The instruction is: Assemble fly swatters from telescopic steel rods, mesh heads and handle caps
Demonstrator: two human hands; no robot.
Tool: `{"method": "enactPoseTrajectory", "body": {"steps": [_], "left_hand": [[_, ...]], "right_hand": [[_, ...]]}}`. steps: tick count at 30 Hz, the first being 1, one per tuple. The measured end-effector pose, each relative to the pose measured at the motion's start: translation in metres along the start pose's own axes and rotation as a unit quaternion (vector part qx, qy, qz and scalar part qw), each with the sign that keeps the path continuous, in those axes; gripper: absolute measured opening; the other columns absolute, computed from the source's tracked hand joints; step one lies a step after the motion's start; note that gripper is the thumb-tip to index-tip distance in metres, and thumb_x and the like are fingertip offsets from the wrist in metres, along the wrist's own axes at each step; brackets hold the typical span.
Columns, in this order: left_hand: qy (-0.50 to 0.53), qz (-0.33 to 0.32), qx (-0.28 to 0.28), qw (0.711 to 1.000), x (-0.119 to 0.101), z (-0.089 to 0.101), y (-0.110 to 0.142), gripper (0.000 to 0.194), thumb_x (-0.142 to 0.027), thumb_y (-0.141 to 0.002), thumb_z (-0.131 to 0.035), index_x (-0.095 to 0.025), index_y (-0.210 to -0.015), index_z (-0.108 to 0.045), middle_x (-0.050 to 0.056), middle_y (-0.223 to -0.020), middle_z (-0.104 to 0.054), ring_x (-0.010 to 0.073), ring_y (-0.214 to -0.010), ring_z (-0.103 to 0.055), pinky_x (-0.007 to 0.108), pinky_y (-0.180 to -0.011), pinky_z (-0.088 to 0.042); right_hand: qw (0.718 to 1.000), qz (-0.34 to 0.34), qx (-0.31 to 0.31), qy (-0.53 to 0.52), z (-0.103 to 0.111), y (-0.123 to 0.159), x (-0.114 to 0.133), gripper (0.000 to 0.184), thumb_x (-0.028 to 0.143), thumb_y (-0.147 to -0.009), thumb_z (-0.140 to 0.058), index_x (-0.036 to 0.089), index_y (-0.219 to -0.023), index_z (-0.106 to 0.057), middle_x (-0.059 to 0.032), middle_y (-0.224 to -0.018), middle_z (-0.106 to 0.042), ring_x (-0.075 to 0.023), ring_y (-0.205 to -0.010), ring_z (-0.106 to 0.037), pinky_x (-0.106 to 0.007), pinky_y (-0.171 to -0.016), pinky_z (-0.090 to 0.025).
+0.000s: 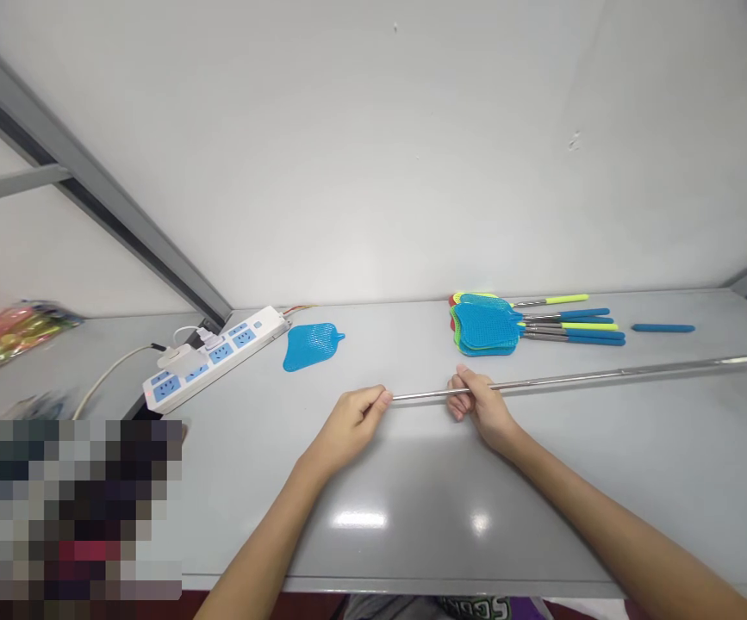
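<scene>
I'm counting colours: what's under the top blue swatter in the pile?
Under the top swatter, a yellow edge, a red edge and a green edge peek out. The rest is covered, their number hidden.

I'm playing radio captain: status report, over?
Left hand, right hand: both on metal rod. Blue swatter head: loose on table. Swatter pile beyond, seemingly not blocking.
</scene>
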State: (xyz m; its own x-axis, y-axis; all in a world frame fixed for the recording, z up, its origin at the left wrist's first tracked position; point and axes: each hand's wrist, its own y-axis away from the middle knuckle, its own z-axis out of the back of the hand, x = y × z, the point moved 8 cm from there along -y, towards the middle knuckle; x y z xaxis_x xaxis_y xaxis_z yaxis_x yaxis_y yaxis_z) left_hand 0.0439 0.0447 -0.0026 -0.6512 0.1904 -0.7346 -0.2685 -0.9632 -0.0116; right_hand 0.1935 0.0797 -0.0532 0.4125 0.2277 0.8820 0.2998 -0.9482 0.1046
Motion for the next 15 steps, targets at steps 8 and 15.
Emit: {"method": "enactPoseTrajectory", "body": {"steps": [8,15], "left_hand": [[0.108,0.056,0.049,0.991,0.009,-0.022,0.005,0.036,-0.042,-0.083,-0.026,-0.018,-0.058,-0.020,-0.004,-0.056,-0.018,0.0074,-0.051,-0.019,0.021,-0.046,-0.017],[0.174,0.075,0.066,0.980,0.017,-0.033,0.005,0.038,-0.045,-0.083,-0.025,-0.018,-0.057,-0.021,-0.005,-0.055,-0.016,0.0068,-0.048,-0.016,0.022,-0.044,-0.014]], "right_hand": [[0.998,0.012,0.026,-0.054,-0.003,0.004,0.004,0.049,0.035,-0.079,-0.039,0.018,-0.035,-0.030,0.0032,-0.035,-0.023,-0.0089,-0.034,-0.032,-0.024,-0.038,-0.025],[0.998,0.020,0.052,-0.015,-0.008,0.007,0.001,0.048,0.038,-0.081,-0.037,0.018,-0.038,-0.031,0.0027,-0.036,-0.026,-0.0094,-0.036,-0.034,-0.024,-0.039,-0.026]]}}
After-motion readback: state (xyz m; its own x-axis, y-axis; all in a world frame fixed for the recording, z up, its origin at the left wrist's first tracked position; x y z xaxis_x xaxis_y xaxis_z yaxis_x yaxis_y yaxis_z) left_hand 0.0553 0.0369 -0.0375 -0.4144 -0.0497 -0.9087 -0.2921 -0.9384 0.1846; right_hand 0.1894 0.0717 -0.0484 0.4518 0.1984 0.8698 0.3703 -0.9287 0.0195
